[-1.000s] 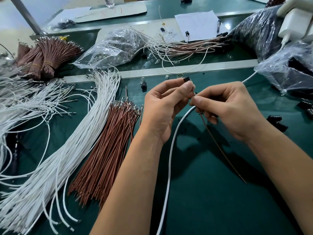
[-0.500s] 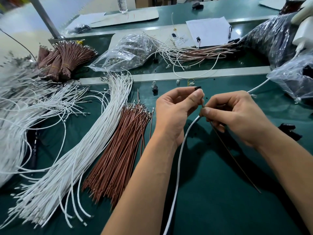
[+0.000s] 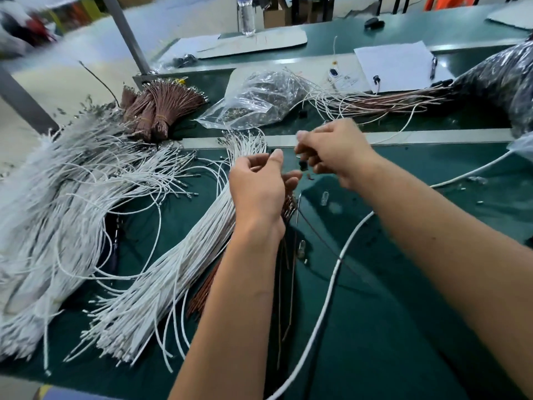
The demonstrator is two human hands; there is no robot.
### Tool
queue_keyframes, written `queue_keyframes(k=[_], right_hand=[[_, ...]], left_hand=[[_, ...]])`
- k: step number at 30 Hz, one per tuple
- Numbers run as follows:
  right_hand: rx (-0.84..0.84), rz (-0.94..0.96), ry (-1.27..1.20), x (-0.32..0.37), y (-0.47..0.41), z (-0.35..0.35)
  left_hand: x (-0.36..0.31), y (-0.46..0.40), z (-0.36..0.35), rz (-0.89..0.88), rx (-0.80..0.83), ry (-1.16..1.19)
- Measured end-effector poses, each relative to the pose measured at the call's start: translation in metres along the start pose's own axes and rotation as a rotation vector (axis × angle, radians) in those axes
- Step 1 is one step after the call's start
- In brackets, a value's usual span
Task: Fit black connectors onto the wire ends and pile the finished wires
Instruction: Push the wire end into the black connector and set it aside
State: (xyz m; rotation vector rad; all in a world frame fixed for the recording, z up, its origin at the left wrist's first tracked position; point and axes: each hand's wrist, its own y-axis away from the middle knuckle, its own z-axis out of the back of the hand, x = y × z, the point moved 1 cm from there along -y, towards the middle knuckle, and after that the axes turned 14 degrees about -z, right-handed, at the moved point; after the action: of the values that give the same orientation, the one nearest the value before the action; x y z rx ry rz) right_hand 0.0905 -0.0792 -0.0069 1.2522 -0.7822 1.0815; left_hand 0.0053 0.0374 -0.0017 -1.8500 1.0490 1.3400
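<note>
My right hand (image 3: 337, 153) pinches a small black connector (image 3: 302, 166) in its fingertips above the green mat (image 3: 403, 313). A thin brown wire (image 3: 326, 241) trails down and to the right from below that hand; motion blur hides where it joins. Just left and lower, my left hand (image 3: 259, 186) hovers with loosely curled fingers over the top of the brown wire pile (image 3: 206, 293), holding nothing that I can see. A long sheaf of white wires (image 3: 173, 269) lies left of the brown ones. Wires with connectors lie piled at the back (image 3: 389, 102).
A tangled heap of white wires (image 3: 57, 183) fills the left. Tied brown bundles (image 3: 161, 108) and a clear plastic bag (image 3: 259, 99) sit beyond a grey rail (image 3: 432, 137). A thick white cable (image 3: 343, 249) crosses the mat under my right forearm. Small clear parts (image 3: 324, 197) lie loose.
My hands have come apart. The left hand let go and dropped toward the brown wire pile; the right hand keeps the black connector. The view swung left, showing more of the white heap.
</note>
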Motion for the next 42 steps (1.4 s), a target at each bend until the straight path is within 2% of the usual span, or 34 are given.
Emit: queue_keyframes(k=[2, 5, 11, 14, 18, 20, 24, 28, 31, 33, 36, 39, 42], right_hand=[[-0.023, -0.014, 0.158, 0.011, -0.022, -0.034], [-0.162, -0.006, 0.403, 0.02, -0.042, -0.064], [-0.247, -0.01, 0.482, 0.025, -0.052, -0.075], [-0.2, 0.043, 0.318, 0.032, -0.041, -0.062], [-0.073, 0.236, -0.124, 0.057, -0.015, -0.027], [-0.049, 0.31, -0.304, 0.068, -0.002, 0.0], [-0.082, 0.338, -0.509, 0.068, 0.007, 0.062], [-0.201, 0.278, -0.712, 0.055, 0.009, 0.133], [-0.193, 0.236, -0.792, 0.039, 0.017, 0.17], [-0.234, 0.157, -0.705, 0.02, 0.028, 0.174], [-0.234, 0.081, -0.339, -0.022, 0.052, 0.158], [-0.113, 0.04, -0.048, -0.057, 0.077, 0.145], [-0.082, 0.064, 0.086, -0.071, 0.086, 0.144]], left_hand=[[-0.004, -0.006, 0.011, -0.014, -0.036, -0.02], [-0.008, -0.015, 0.025, -0.021, -0.079, -0.051], [-0.014, -0.024, 0.04, 0.009, -0.076, -0.159], [-0.016, -0.028, 0.043, -0.059, -0.06, -0.303], [-0.022, -0.025, 0.036, -0.439, 0.154, -1.045], [-0.023, -0.021, 0.027, -0.481, 0.243, -1.151], [-0.021, -0.012, 0.008, -0.51, 0.366, -1.132], [-0.018, -0.002, -0.014, -0.476, 0.506, -1.122], [-0.01, 0.013, -0.037, -0.49, 0.58, -0.987], [-0.001, 0.024, -0.057, -0.335, 0.612, -0.667], [0.012, 0.038, -0.084, 0.017, 0.609, -0.293], [0.029, 0.043, -0.098, 0.172, 0.579, -0.158], [0.042, 0.047, -0.099, 0.227, 0.575, -0.107]])
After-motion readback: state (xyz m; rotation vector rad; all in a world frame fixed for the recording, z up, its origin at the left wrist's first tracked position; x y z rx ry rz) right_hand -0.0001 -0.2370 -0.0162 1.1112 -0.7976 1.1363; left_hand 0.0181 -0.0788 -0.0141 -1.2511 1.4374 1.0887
